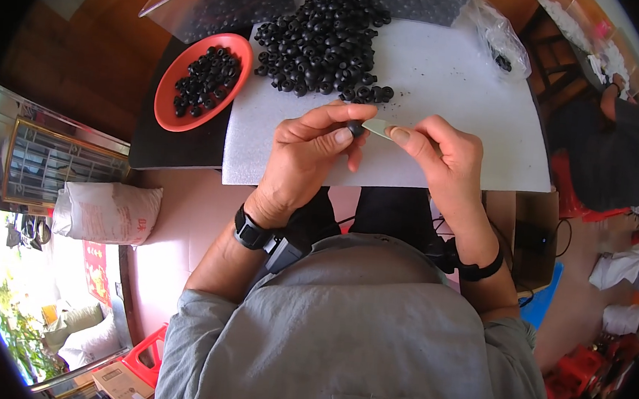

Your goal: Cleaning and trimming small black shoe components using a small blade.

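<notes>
My left hand (302,147) pinches a small round black part (354,127) between thumb and fingers, above the near side of the white foam sheet (449,75). Between the thumb and fingers of my right hand (447,155) is a flat, pale green blade-like tool (377,126). Its tip meets the black part, or lies right beside it; I cannot tell which. Just beyond my hands, a heap of similar black parts (318,46) spreads over the sheet. Several loose black parts (373,94) lie at its near edge.
An orange-red bowl (164,96) with black parts stands left of the sheet. A clear plastic bag (507,53) lies at the far right corner. Another person (605,151) sits to the right. A white sack (108,213) rests on the floor at left.
</notes>
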### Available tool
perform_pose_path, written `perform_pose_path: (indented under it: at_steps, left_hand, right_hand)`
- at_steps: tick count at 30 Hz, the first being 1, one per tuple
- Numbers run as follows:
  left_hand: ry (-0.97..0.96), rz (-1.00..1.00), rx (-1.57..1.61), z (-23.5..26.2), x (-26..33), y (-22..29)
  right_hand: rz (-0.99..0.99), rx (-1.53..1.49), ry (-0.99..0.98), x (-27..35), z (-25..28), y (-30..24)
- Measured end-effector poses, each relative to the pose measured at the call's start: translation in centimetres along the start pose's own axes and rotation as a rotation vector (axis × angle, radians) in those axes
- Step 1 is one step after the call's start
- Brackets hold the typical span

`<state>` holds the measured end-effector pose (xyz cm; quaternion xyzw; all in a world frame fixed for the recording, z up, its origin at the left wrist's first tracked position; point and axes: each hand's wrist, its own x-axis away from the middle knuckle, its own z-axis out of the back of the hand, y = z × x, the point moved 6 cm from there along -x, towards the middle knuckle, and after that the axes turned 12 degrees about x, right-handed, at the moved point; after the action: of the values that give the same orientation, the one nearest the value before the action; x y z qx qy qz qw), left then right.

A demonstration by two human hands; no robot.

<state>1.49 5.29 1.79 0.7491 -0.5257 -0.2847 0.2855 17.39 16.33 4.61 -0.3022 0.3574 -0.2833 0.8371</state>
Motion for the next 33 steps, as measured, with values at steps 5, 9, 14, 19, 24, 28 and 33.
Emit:
perform_pose_path:
  at_steps: [5,9,14,19,24,28,33]
  left_hand:
    - [-0.020,-0.056,-0.066,-0.5,0.0,0.2]
    - [-0.015,-0.070,-0.126,-0.7,0.1,0.2]
    - [-0.044,-0.115,-0.163,-0.6,0.2,0.2]
    - [-0.024,-0.121,-0.157,-0.3,0.3,0.0]
    - [-0.003,-0.129,-0.149,-0.3,0.4,0.0]
    - [0.008,-0.119,-0.149,-0.3,0.4,0.0]
    - [-0.001,-0.088,-0.129,-0.2,0.4,0.0]
  right_hand:
    - [0.024,0.047,0.053,0.0,-0.2,-0.2]
    - [0.044,0.098,0.068,0.1,-0.1,-0.5]
    - [0.043,0.105,0.075,0.2,-0.1,-0.6]
    - [0.081,0.144,0.062,0.2,-0.2,-0.7]
    - [0.142,0.211,0.118,0.3,-0.2,-0.9]
    - [0.345,0.270,0.147,0.6,-0.2,-1.7]
    - [0.128,0.043,0.111,0.5,0.4,-0.9]
